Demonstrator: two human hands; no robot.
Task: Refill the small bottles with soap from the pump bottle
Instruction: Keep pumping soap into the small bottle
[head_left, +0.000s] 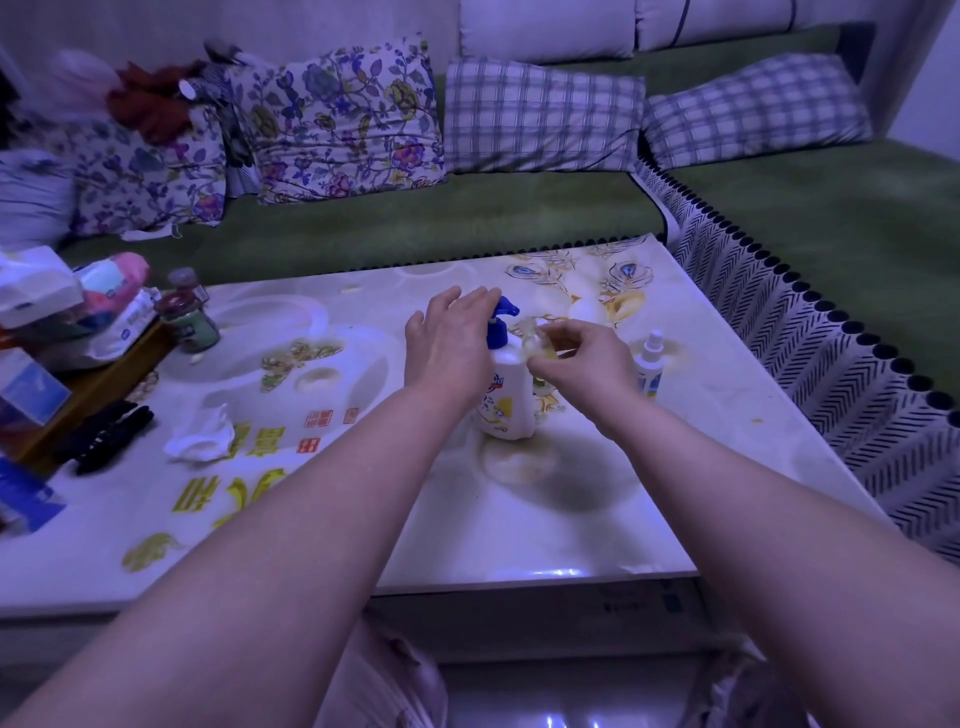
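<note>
Pump bottle: upright. Left hand: fingers straight over its head, poised to press. Right hand: pinches small bottle at spout, likely to catch soap.

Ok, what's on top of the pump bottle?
The left hand covers the pump bottle's blue pump head; only the nozzle sticks out. Whether the hand actually presses it is hidden.
</note>
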